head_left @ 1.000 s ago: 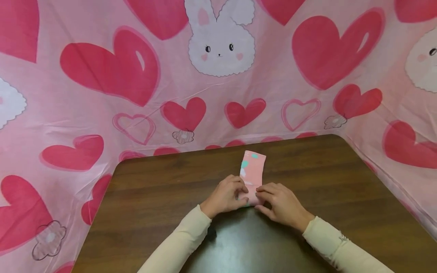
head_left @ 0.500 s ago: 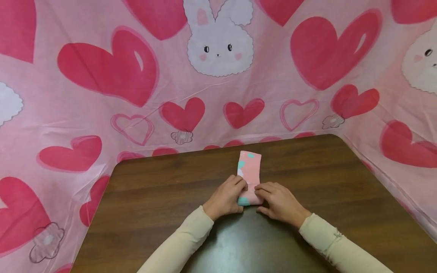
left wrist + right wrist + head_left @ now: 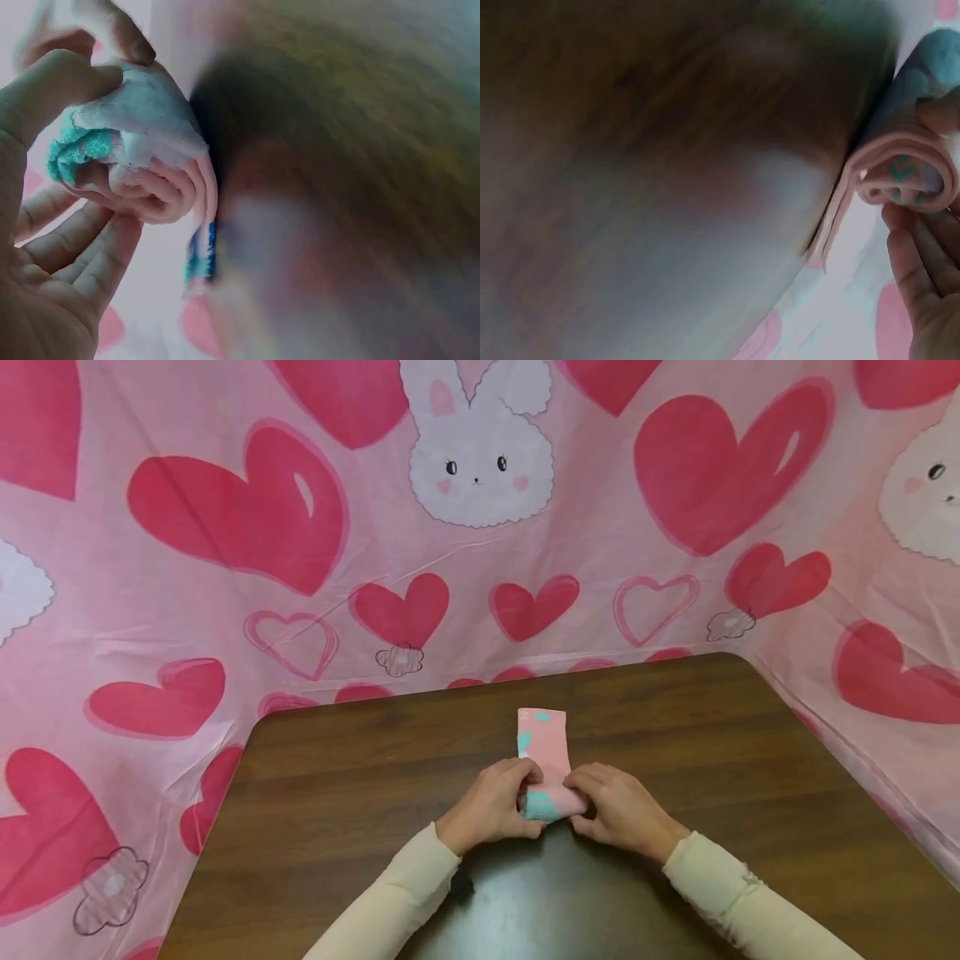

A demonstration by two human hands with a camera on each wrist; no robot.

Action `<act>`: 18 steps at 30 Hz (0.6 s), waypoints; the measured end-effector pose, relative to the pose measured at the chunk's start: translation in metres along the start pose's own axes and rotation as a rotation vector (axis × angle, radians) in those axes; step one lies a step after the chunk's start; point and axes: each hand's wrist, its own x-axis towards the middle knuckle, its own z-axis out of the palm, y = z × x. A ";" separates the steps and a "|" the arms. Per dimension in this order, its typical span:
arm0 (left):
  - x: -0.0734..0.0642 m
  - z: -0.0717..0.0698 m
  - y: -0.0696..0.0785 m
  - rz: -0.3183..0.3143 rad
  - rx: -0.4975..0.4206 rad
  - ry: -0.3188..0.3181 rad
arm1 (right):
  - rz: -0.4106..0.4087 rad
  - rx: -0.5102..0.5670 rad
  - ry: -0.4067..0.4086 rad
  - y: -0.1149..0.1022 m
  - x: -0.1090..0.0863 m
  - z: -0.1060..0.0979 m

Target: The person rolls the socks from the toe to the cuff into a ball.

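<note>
A pink sock (image 3: 546, 752) with teal and white patches lies lengthwise on the table, its near end wound into a thick roll. My left hand (image 3: 487, 803) grips the left end of this roll, thumb at the near side and fingers over the top. At the opposite end, my right hand (image 3: 628, 810) holds the roll between thumb and fingers. The left wrist view shows the coiled sock (image 3: 157, 180) from the side, with teal terry fabric poking out. Several spiral layers of the sock (image 3: 904, 176) show in the right wrist view. The far part stays flat.
The brown wooden table (image 3: 360, 777) reaches to a pink cloth backdrop (image 3: 465, 552) printed with hearts and rabbits, which rises behind it and at both sides. Light reflects off the table's near middle.
The flat far part has become shorter and its far edge has come nearer to me. The roll is thicker, showing more teal. Both hands still hold its ends.
</note>
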 end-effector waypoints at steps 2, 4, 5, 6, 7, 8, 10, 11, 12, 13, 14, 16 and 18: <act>-0.004 -0.001 0.004 0.021 0.021 -0.005 | 0.020 0.034 -0.007 -0.001 0.000 -0.002; -0.006 0.000 0.006 0.035 0.041 -0.002 | 0.045 0.076 -0.023 -0.001 0.000 -0.004; -0.007 0.001 0.006 0.036 0.044 0.005 | 0.060 0.104 -0.029 0.000 0.001 -0.005; -0.007 0.002 0.006 0.032 0.036 0.012 | 0.075 0.136 -0.032 0.000 0.001 -0.006; -0.008 0.003 0.005 0.025 0.022 0.023 | 0.093 0.170 -0.036 0.001 0.001 -0.006; -0.008 0.004 0.005 0.015 0.003 0.033 | 0.111 0.206 -0.041 0.001 0.001 -0.006; -0.008 0.005 0.003 -0.012 -0.053 0.050 | 0.146 0.282 -0.049 0.003 0.001 -0.006; -0.008 0.005 0.002 -0.032 -0.091 0.053 | 0.164 0.318 -0.052 0.004 0.001 -0.006; -0.007 0.005 0.001 -0.055 -0.137 0.050 | 0.181 0.351 -0.056 0.004 0.001 -0.006; -0.007 0.005 0.001 -0.080 -0.182 0.046 | 0.205 0.386 -0.064 0.005 0.001 -0.007; -0.007 0.005 0.000 -0.112 -0.232 0.038 | 0.227 0.419 -0.073 0.005 0.001 -0.007; -0.008 0.004 0.000 -0.180 -0.337 0.022 | 0.272 0.478 -0.091 0.006 0.001 -0.008; -0.008 0.004 -0.001 -0.247 -0.422 0.007 | 0.318 0.528 -0.111 0.006 0.001 -0.009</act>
